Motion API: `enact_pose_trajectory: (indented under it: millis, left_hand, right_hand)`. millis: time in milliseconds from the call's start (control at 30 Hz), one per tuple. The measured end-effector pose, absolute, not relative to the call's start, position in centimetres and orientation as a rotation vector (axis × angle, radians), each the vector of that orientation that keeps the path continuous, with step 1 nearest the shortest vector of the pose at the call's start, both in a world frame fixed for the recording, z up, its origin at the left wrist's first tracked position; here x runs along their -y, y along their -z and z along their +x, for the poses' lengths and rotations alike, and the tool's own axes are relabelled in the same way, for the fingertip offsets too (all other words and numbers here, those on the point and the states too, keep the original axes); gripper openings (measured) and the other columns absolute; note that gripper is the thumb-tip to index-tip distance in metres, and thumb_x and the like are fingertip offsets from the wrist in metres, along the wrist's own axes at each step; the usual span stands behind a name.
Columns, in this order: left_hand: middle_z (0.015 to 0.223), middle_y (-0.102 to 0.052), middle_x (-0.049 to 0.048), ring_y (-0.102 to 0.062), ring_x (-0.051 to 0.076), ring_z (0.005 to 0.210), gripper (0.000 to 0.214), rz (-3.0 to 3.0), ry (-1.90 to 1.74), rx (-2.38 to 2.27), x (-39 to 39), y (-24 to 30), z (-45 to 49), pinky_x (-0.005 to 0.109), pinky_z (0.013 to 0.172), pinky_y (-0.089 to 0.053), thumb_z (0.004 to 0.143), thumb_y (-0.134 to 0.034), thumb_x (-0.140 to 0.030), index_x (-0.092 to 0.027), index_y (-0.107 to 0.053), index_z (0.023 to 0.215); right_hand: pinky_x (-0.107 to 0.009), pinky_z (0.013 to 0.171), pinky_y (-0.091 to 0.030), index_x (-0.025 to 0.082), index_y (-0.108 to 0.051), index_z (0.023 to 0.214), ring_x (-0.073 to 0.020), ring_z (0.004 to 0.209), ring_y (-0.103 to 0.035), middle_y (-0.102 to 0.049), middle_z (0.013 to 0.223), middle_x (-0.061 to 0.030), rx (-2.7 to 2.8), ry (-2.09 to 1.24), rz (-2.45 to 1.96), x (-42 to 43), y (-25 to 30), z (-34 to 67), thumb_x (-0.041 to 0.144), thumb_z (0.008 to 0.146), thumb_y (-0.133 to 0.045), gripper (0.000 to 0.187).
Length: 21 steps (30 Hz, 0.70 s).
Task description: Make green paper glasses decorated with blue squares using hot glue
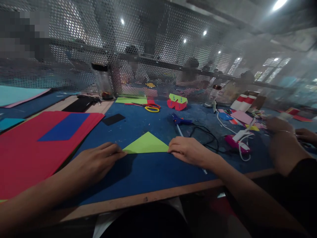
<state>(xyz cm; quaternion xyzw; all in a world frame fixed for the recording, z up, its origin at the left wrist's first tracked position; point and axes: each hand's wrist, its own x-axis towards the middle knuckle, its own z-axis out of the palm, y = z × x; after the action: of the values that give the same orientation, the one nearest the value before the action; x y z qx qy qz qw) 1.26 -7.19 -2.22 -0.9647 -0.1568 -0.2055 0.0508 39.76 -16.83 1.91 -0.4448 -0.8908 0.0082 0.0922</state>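
Observation:
A light green paper triangle (148, 144) lies over the blue tabletop, its point away from me and its long edge toward me. My left hand (105, 158) pinches its left corner. Closed on the right corner is my right hand (185, 149). Just beyond the right hand rests a blue glue gun (182, 119), with a glue stick and a black cord near it. Scissors (152, 107) with red and yellow handles lie farther back, beside a red and green paper piece with blue dots (177, 102).
Red sheets (22, 155) carrying a blue strip (64, 127) are stacked at left. A black phone (78, 103) and glass jar (105, 82) stand before the mesh partition (148, 43). A magenta glue gun (236, 144), paper scraps and another person's arm (284, 148) are at right.

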Motion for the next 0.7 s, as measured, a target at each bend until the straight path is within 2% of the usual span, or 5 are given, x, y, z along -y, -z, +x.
enact_pose_trajectory:
  millis: [133, 367, 700]
  left_hand:
    - [0.117, -0.078, 0.0067, -0.075, 0.022, 0.105, 0.044, -3.005, 0.48, 0.628, 7.5, 1.2, 1.0, 0.029, 0.089, -0.06, 0.11, -0.043, -0.009, -0.024, -0.077, 0.134]
    - [0.12, -0.078, 0.0095, -0.073, 0.025, 0.109, 0.048, -2.96, 0.494, 0.84, 8.4, 1.8, -0.6, 0.037, 0.096, -0.058, 0.112, -0.037, -0.013, -0.021, -0.078, 0.135]
    - [0.121, -0.079, 0.0093, -0.074, 0.023, 0.111, 0.046, -2.966, 0.481, 0.83, 8.3, 1.7, -1.3, 0.034, 0.095, -0.059, 0.113, -0.038, -0.017, -0.022, -0.078, 0.136]
  right_hand:
    - [-0.032, 0.088, -0.055, 0.018, -0.078, 0.112, -0.0218, 0.107, -0.073, -0.079, 0.118, -0.0079, 2.628, 0.002, -1.296, 17.1, -1.6, 40.1, 0.014, 0.106, -0.065, 0.015]
    - [-0.032, 0.086, -0.056, 0.02, -0.079, 0.111, -0.0215, 0.104, -0.074, -0.08, 0.115, -0.0072, 2.616, 0.031, -1.282, 17.1, -1.6, 40.2, 0.013, 0.105, -0.066, 0.015]
    - [-0.033, 0.088, -0.057, 0.019, -0.079, 0.108, -0.0217, 0.105, -0.075, -0.081, 0.113, -0.0079, 2.591, 0.033, -1.325, 17.8, -2.0, 40.9, 0.01, 0.103, -0.064, 0.018]
